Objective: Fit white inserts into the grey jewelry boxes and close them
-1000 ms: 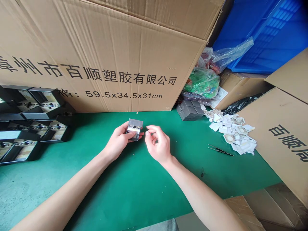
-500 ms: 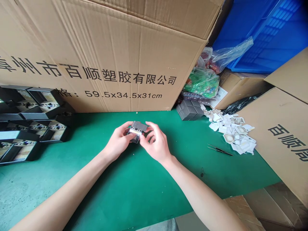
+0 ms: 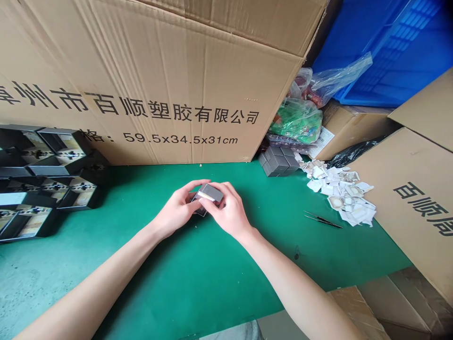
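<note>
A small dark grey box (image 3: 213, 191) with a pale strip along its left side is held between both hands, just above the green table. My left hand (image 3: 177, 208) is closed on its left part, thumb on the near side and index finger stretched over the far edge. Wrapped round the right end is my right hand (image 3: 229, 210), its thumb lying across the near face. A dark, shiny lower part shows below the thumbs. The fingers hide much of the box, so its inside cannot be made out.
Black open-fronted cases (image 3: 63, 151) are stacked at the left. A big carton (image 3: 170, 61) stands behind the hands. To the right lie grey blocks (image 3: 278, 161), white scraps (image 3: 348, 198), tweezers (image 3: 323, 220) and bagged parts (image 3: 297, 120). Another carton (image 3: 417, 184) borders the right side.
My right hand has closed in from the right, its thumb now across the box's near face. The grey box has tilted and shifted slightly right, hiding its patterned strip.
</note>
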Action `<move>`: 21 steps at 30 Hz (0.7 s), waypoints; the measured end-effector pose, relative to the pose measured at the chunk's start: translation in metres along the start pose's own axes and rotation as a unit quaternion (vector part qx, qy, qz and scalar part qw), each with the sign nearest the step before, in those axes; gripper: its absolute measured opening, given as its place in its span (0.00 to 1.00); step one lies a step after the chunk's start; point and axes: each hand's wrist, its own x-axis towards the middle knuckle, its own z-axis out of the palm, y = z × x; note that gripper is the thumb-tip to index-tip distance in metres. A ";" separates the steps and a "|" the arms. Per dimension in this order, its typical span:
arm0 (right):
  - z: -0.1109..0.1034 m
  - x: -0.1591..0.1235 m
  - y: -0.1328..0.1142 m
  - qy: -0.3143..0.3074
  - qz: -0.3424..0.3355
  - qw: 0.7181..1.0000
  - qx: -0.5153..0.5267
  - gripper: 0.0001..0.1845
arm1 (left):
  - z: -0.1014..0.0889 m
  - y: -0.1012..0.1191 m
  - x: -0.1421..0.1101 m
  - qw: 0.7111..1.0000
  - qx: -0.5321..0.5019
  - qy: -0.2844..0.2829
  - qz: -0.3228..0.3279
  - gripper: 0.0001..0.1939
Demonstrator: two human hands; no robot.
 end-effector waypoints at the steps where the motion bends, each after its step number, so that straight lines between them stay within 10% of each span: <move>1: 0.000 0.000 -0.001 -0.001 0.001 1.000 0.000 0.17 | 0.000 0.001 0.000 1.000 0.007 0.000 0.001 0.28; 21: -0.002 0.001 -0.004 -0.005 0.022 1.000 0.019 0.14 | 0.001 0.001 -0.002 0.999 0.022 -0.021 -0.019 0.24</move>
